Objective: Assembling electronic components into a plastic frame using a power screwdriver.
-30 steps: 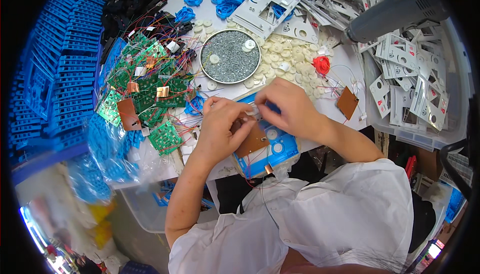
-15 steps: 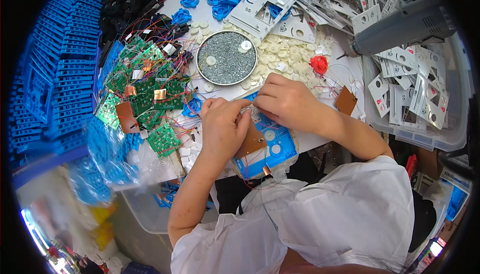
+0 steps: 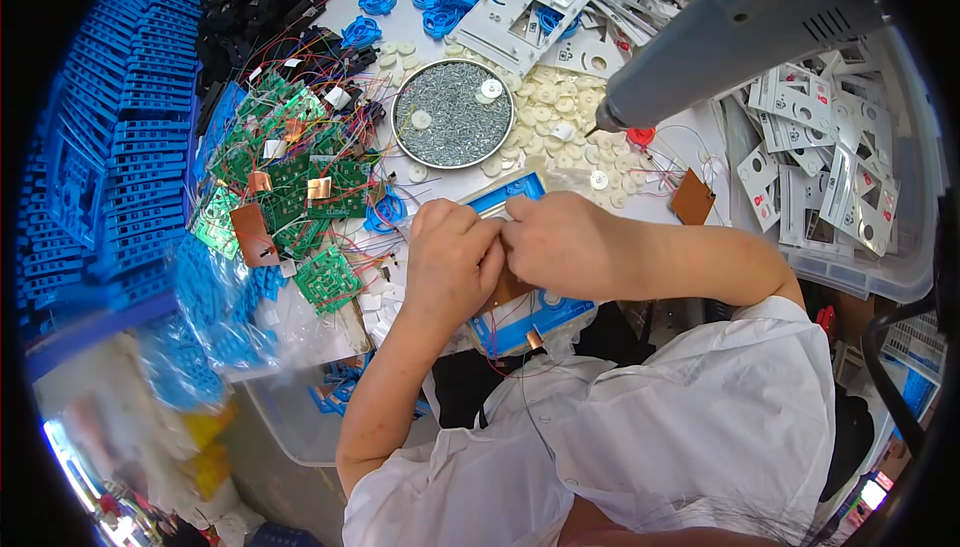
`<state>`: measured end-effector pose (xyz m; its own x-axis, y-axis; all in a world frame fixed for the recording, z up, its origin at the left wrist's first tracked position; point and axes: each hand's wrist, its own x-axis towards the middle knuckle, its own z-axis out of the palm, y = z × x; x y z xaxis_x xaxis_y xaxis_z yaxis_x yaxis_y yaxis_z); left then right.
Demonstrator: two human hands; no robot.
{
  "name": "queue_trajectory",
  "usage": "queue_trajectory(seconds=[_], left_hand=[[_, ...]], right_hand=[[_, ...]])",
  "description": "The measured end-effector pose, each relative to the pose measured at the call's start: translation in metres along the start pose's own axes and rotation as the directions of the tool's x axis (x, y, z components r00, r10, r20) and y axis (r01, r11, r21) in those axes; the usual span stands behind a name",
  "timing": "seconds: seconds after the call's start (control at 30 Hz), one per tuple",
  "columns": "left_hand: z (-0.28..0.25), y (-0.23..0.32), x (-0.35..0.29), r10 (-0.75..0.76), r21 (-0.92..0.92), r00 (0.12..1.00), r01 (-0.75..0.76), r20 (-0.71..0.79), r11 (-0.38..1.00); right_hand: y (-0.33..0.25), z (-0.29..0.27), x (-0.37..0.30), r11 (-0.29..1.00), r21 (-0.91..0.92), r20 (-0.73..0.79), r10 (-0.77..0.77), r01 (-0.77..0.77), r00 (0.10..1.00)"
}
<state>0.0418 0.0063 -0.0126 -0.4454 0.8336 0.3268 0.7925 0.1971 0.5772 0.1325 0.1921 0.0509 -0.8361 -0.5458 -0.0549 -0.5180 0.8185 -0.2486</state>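
Observation:
My left hand point(image 3: 445, 265) is closed over the left side of a blue plastic housing point(image 3: 510, 332). Its curled thumb and fingertips meet those of my right hand point(image 3: 560, 247), which is closed above the middle of the housing. What the fingertips pinch is hidden. Under my hands, part of a brown circuit board point(image 3: 512, 290) shows inside the housing. Thin red wires and a small copper-coloured piece point(image 3: 535, 338) hang over its near edge. The housing's far end point(image 3: 515, 190) shows beyond my fingers.
A round tray of screws point(image 3: 450, 64) stands beyond my hands, with cream discs point(image 3: 560, 107) beside it. Green circuit boards point(image 3: 335, 187) and tangled wires lie left. A grey electric screwdriver point(image 3: 740, 32) hangs at right, over a bin point(image 3: 880, 272) of white panels.
My right hand has moved nearer my body and covers more of the housing. The screwdriver has swung left and looks larger, now partly covering the red round part.

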Motion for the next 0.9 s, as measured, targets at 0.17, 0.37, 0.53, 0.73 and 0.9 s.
queue_trajectory(seconds=[0.17,0.37,0.53,0.73,0.9], left_hand=[[-0.004,0.001,0.0,0.037,-0.027,0.999,-0.037,0.017,0.999],[-0.009,-0.005,-0.003,0.091,-0.023,0.993,-0.089,0.071,0.996],[-0.012,-0.006,-0.002,0.121,0.014,0.989,-0.122,0.084,0.992],[-0.01,-0.006,-0.003,0.097,0.0,0.991,-0.097,0.091,0.995],[-0.009,-0.006,-0.003,0.095,-0.002,0.991,-0.095,0.095,0.995]], right_hand=[[0.014,0.002,-0.014,0.982,0.187,-0.122,0.053,-0.03,0.991],[0.011,0.044,-0.018,0.991,0.131,-0.424,0.084,-0.03,0.902],[0.006,0.049,-0.024,0.978,0.19,-0.498,0.172,-0.086,0.85],[0.004,0.039,-0.024,0.974,0.205,-0.494,0.188,-0.096,0.849],[-0.001,0.027,-0.03,0.982,0.172,-0.42,0.143,-0.076,0.896]])
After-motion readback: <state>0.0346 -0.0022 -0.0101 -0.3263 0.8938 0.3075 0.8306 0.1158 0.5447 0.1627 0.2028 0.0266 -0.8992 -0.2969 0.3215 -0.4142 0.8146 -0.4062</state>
